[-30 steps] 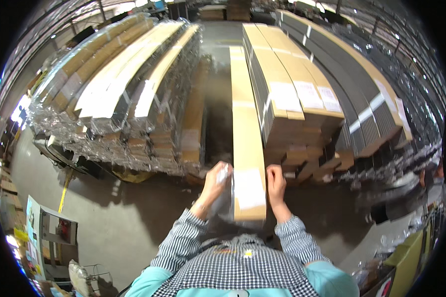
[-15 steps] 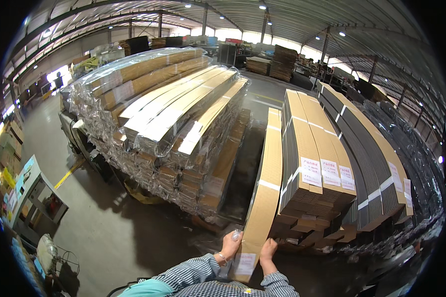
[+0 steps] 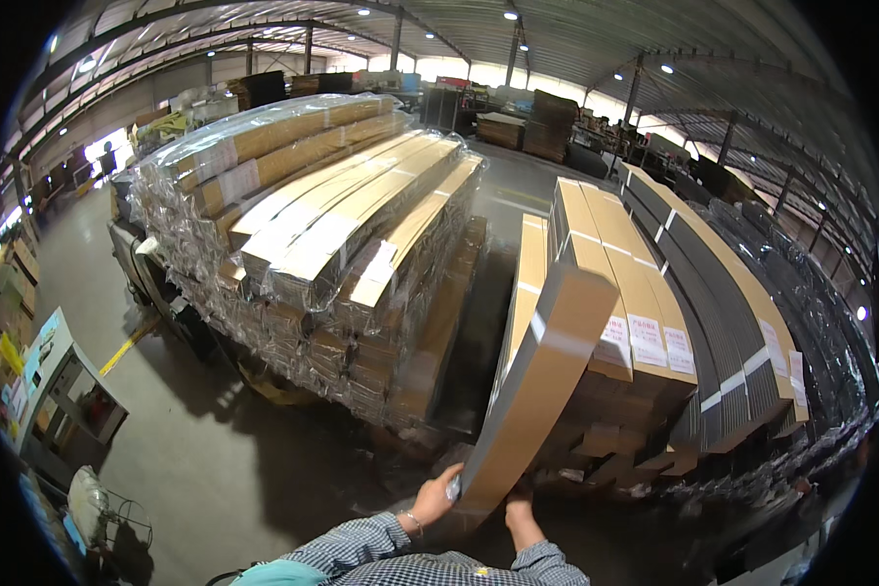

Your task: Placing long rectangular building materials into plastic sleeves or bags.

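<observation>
A long strapped bundle of brown cardboard strips (image 3: 532, 400) slants up in front of me, its far end raised and leaning right over the neighbouring stack. My left hand (image 3: 434, 496) is closed on the left side of its near end, with a bit of clear film by the fingers. At the right side of the same end, my right hand (image 3: 520, 510) grips it, its fingers partly hidden by the bundle. Another narrow cardboard bundle (image 3: 531, 249) lies behind the raised one. Directly to the right stand strapped cardboard bundles (image 3: 620, 234) with white labels.
On the left is a pallet load of film-wrapped cardboard bundles (image 3: 361, 205). Farther right lie long dark-sided strapped bundles (image 3: 718, 293) and black film-wrapped stacks (image 3: 801, 264). A grey stand (image 3: 68, 381) is at the far left. Brown piles (image 3: 549, 125) stand in the background.
The held bundle's far end has risen off the row and swung right, over the labelled stack. Both hands have moved slightly left and keep hold of its near end.
</observation>
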Available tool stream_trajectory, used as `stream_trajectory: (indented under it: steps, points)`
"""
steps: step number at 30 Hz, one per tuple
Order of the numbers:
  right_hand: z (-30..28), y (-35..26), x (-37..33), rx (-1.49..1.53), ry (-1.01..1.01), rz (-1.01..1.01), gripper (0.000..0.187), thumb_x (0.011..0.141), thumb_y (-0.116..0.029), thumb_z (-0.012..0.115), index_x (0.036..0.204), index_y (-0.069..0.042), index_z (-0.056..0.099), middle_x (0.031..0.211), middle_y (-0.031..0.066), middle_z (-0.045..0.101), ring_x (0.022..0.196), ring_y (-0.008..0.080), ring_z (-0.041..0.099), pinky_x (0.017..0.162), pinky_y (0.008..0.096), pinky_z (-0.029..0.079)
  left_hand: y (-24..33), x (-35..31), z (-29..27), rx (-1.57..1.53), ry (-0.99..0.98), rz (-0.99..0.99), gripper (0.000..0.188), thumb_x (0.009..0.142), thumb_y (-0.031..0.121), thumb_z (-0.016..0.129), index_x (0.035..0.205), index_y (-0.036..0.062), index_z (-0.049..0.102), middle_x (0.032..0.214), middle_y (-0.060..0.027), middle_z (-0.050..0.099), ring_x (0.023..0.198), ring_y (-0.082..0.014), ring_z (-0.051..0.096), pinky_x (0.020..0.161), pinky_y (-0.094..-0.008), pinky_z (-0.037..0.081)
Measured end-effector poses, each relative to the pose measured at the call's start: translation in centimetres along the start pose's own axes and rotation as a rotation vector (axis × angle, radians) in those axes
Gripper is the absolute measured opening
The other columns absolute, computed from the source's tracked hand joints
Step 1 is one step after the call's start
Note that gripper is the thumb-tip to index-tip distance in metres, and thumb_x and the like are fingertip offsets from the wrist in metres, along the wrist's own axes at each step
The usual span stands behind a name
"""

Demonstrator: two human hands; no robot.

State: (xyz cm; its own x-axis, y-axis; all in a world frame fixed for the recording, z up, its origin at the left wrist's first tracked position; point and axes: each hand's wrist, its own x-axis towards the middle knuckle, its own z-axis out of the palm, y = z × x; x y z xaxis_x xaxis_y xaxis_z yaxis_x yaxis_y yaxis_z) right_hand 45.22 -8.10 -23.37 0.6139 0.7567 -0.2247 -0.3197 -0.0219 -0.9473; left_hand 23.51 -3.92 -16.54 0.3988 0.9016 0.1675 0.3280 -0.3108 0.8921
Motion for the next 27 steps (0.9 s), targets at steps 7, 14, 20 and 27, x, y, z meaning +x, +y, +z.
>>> stream_trajectory:
  steps: [7,14,20,27]
  points:
    - [3.1,-6.6,-8.7,-0.367,-0.299,-0.324,0.031,0.097,-0.021,0.059,0.116,0.004,0.062,0.116,0.0099,0.066,0.108,0.0204,0.060,0.096,0.0347,0.045,3.7,-3.4,-6.7,-0.026,-0.001,-0.060,0.063,0.086,0.009,0.060,0.145,0.0201,0.041,0.086,-0.0276,0.065,0.076,-0.0453,0.064,0.067,-0.0513,0.049]
    - [6.6,-7.0,-9.6,-0.069,-0.358,-0.336,0.017,0.099,-0.012,0.050,0.109,-0.001,0.058,0.092,0.0026,0.063,0.092,0.0111,0.059,0.084,0.0271,0.046,2.1,-4.4,-8.4,0.156,0.111,0.177,0.066,0.082,0.006,0.062,0.143,0.0226,0.043,0.076,-0.0261,0.064,0.069,-0.0456,0.062,0.062,-0.0529,0.048]
    - [9.4,-9.2,-9.0,-0.312,-0.335,-0.232,0.008,0.094,0.001,0.057,0.101,-0.002,0.057,0.072,-0.0029,0.055,0.058,0.0038,0.050,0.052,0.0205,0.042,5.1,-2.6,-11.9,0.152,0.028,0.099,0.055,0.081,0.000,0.061,0.133,0.0173,0.055,0.083,-0.0241,0.066,0.077,-0.0402,0.067,0.067,-0.0440,0.051]
    - [10.1,-8.5,-10.8,-0.043,-0.228,-0.116,0.015,0.096,-0.003,0.058,0.110,-0.003,0.055,0.078,-0.0019,0.057,0.066,0.0054,0.053,0.060,0.0202,0.045,4.0,-1.7,-15.9,0.338,-0.393,0.226,0.019,0.087,0.021,0.069,0.089,0.0029,0.066,0.078,-0.0183,0.066,0.073,-0.0327,0.067,0.066,-0.0398,0.051]
